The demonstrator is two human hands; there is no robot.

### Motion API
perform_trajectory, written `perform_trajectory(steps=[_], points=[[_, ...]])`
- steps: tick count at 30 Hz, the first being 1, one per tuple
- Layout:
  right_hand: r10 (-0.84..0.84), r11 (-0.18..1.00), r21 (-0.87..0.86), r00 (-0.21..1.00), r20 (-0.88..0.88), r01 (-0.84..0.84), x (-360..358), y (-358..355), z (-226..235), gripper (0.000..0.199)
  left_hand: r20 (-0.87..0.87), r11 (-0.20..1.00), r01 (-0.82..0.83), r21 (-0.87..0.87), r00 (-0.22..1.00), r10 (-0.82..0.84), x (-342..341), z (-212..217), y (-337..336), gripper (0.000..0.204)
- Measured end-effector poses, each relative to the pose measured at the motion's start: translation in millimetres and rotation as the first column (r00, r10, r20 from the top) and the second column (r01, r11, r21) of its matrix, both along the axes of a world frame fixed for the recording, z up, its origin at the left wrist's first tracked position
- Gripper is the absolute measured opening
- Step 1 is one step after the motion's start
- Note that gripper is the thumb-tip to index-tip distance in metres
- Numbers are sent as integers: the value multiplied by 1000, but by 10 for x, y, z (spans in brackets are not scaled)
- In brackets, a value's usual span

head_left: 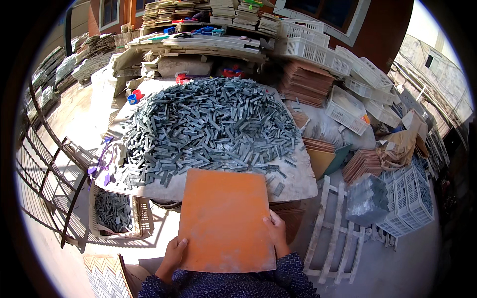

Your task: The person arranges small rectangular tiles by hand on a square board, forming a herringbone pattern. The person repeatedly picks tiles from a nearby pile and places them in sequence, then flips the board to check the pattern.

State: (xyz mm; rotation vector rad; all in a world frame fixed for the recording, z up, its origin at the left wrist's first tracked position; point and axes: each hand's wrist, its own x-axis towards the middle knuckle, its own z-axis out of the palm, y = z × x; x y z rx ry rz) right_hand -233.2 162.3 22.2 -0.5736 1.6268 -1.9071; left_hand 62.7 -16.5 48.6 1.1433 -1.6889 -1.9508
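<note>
Upright in front of me is a flat, square orange board (226,221), with dusty pale smears along its lower edge. My left hand (173,253) grips its lower left edge, thumb on the near face and the other fingers mostly hidden behind. On the right edge, a little higher, my right hand (276,232) holds it in the same way. Just beyond the board's top stands a table (304,185) covered in dust. A broad heap of grey-green stone strips (208,124) spreads over it, with a few loose strips near the front edge.
White crates (346,110) and stacked reddish-brown boards (305,82) stand back right. A slatted wooden pallet (323,228) lies right, beside a wrapped grey bundle (367,199). Metal railing (67,186) runs left, near a crate of strips (92,218). A herringbone-patterned panel (105,275) sits lower left.
</note>
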Motion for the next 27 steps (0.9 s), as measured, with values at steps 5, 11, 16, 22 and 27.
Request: perform_trajectory(steps=[5,11,16,22,27], points=[[-59,917,316,867,-494,243,14,-7,-170,46,221,978,34,-204,975,13,21,-92,-71,36],[-199,915,233,873,-446,328,104,-12,-387,48,-79,929,-221,-297,975,206,3,-599,11,44],[-266,930,247,962,-61,273,243,1,-436,50,-87,999,-36,-14,996,35,35,-578,-23,52],[-89,865,415,900,-427,283,244,302,-772,59,-81,953,25,-302,995,-52,-201,-576,-211,53],[27,847,492,907,-419,202,483,353,-351,68,-83,920,22,-392,995,-59,-361,-435,-253,54]])
